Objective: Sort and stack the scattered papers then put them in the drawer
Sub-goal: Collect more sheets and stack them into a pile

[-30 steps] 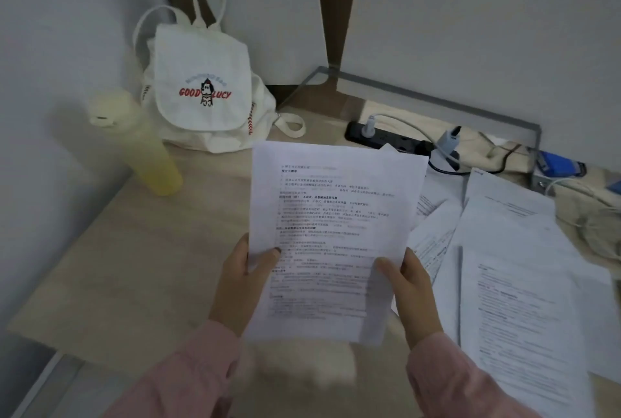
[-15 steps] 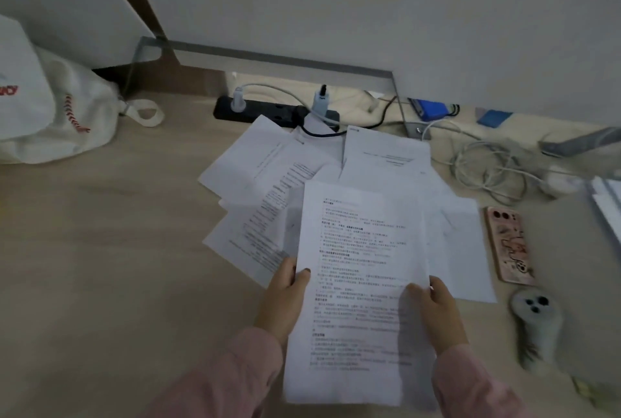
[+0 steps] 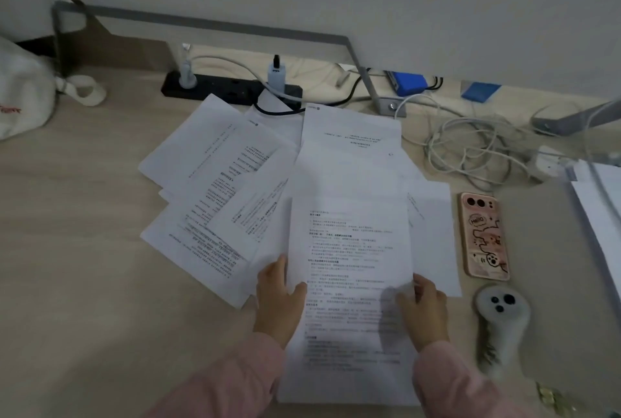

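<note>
I hold a printed white sheet (image 3: 349,249) by its two long edges, above the wooden desk (image 3: 84,233). My left hand (image 3: 277,300) grips the left edge with the thumb on top. My right hand (image 3: 423,313) grips the right edge. Under and beyond the sheet lie several scattered printed papers (image 3: 215,182), overlapping at different angles. One more sheet (image 3: 351,135) lies straight behind the held one. No drawer shows in this view.
A pink phone (image 3: 485,236) and a white fluffy controller (image 3: 500,317) lie to the right. White cables (image 3: 470,149), a black power strip (image 3: 215,86) and a grey metal frame (image 3: 201,23) sit at the back. A white bag (image 3: 23,95) is at far left; another paper pile (image 3: 601,216) at far right.
My view has swung right, away from the white bag and yellow bottle. The held sheet has come from the left part of the desk to over the scattered papers.
</note>
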{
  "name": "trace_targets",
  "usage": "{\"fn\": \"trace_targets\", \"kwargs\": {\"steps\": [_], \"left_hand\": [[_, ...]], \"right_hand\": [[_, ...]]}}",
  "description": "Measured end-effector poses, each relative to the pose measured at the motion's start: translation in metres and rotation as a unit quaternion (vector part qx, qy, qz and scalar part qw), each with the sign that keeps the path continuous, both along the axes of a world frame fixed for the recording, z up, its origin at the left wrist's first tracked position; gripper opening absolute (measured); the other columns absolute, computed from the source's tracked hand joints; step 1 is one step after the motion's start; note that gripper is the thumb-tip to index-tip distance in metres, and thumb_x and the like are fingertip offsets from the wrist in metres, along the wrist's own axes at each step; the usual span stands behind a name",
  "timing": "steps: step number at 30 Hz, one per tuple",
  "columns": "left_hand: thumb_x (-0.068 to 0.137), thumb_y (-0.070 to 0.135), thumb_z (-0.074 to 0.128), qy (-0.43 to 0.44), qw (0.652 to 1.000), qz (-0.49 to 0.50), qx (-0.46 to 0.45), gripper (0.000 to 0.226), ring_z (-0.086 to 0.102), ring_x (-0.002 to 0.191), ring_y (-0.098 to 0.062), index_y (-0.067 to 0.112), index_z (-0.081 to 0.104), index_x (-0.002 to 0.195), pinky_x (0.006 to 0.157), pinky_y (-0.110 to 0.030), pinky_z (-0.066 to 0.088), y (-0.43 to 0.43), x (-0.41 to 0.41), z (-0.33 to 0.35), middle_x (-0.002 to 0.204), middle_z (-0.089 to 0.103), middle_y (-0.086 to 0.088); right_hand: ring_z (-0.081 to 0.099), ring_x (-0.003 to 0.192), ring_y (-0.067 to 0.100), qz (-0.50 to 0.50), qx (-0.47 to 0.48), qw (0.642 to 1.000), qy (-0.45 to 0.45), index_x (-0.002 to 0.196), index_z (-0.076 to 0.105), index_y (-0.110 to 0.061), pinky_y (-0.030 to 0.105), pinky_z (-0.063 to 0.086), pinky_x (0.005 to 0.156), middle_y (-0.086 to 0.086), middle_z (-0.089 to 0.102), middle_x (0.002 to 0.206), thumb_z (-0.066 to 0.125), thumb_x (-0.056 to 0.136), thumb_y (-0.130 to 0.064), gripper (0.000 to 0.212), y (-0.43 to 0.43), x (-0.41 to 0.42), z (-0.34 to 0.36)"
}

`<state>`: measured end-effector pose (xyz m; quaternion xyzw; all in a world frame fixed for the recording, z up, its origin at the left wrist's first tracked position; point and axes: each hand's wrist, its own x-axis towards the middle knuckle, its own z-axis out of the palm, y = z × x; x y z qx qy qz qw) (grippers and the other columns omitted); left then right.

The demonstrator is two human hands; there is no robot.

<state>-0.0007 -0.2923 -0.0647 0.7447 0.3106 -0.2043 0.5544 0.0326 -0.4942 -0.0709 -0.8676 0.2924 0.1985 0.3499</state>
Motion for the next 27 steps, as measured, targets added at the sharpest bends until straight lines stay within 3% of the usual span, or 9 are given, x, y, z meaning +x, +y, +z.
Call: {"fn": "trace_targets", "kwargs": {"steps": [4,7,9,13,17,20,23,27], "left_hand": [[0.085,0.006,0.051,0.003,0.992,0.105,-0.069,0.028,0.061,0.102,-0.021,0.012,0.058,0.112,0.094,-0.036,0.049,0.001,0.01,0.001,0.113,0.063,-0.007],[0.089,0.004,0.05,0.036,0.984,0.133,-0.113,0.021,0.06,0.091,-0.021,0.01,0.059,0.107,0.079,-0.029,0.048,0.004,0.017,0.002,0.095,0.064,-0.003],[0.091,0.011,0.051,0.059,0.986,0.092,-0.124,0.018,0.057,0.086,-0.017,0.013,0.053,0.109,0.074,-0.023,0.045,0.0,0.019,0.003,0.091,0.058,0.003],[0.093,0.013,0.048,0.055,0.989,0.054,-0.127,0.017,0.056,0.085,-0.013,0.016,0.047,0.109,0.074,-0.023,0.046,-0.009,0.017,0.005,0.091,0.056,0.008],[0.092,0.016,0.051,0.003,0.986,0.09,-0.144,0.013,0.06,0.09,-0.013,0.024,0.054,0.103,0.079,-0.029,0.05,0.006,0.016,0.02,0.099,0.063,0.005],[0.091,0.017,0.054,-0.04,0.98,0.13,-0.145,0.016,0.064,0.094,-0.02,0.021,0.058,0.105,0.083,-0.035,0.052,0.034,0.017,0.035,0.103,0.067,-0.001],[0.091,0.014,0.054,-0.078,0.972,0.173,-0.136,0.012,0.064,0.086,-0.017,0.024,0.058,0.096,0.071,-0.028,0.051,0.071,0.012,0.046,0.097,0.067,0.0],[0.092,0.012,0.051,-0.097,0.966,0.22,-0.096,0.019,0.06,0.081,-0.009,0.016,0.055,0.11,0.062,-0.02,0.046,0.13,-0.007,0.054,0.099,0.064,-0.001]], "right_hand": [[0.056,0.102,0.034,-0.064,0.083,0.994,0.032,0.12,0.053,-0.004,0.044,0.047,0.093,0.016,0.061,0.109,0.059,0.082,-0.011,0.039,-0.01,0.01,-0.006],[0.058,0.087,0.031,-0.074,0.127,0.988,0.046,0.09,0.062,-0.005,0.041,0.048,0.084,0.015,0.063,0.091,0.055,0.084,-0.009,0.009,-0.014,0.014,0.0],[0.057,0.082,0.029,-0.056,0.141,0.987,0.049,0.081,0.06,-0.006,0.04,0.048,0.08,0.014,0.062,0.085,0.053,0.087,-0.009,0.009,-0.015,0.014,0.004],[0.052,0.079,0.024,-0.039,0.172,0.984,0.023,0.096,0.052,-0.004,0.025,0.038,0.061,0.012,0.057,0.087,0.049,0.09,-0.008,0.008,-0.011,0.012,0.011],[0.056,0.082,0.029,-0.046,0.206,0.977,-0.017,0.09,0.055,-0.006,0.033,0.043,0.072,0.024,0.062,0.096,0.048,0.089,-0.006,0.007,-0.004,0.016,0.023],[0.061,0.083,0.031,-0.052,0.282,0.958,-0.009,0.09,0.059,-0.008,0.04,0.049,0.077,0.019,0.066,0.094,0.049,0.09,-0.009,0.01,0.013,0.023,0.037],[0.064,0.088,0.031,-0.014,0.338,0.941,0.024,0.095,0.063,-0.011,0.045,0.049,0.088,0.017,0.069,0.103,0.051,0.09,-0.011,0.013,0.043,0.024,0.041],[0.069,0.088,0.025,0.047,0.402,0.911,0.079,0.108,0.064,-0.017,0.037,0.056,0.077,0.007,0.073,0.102,0.054,0.088,-0.008,0.024,0.1,0.01,0.04]]}}
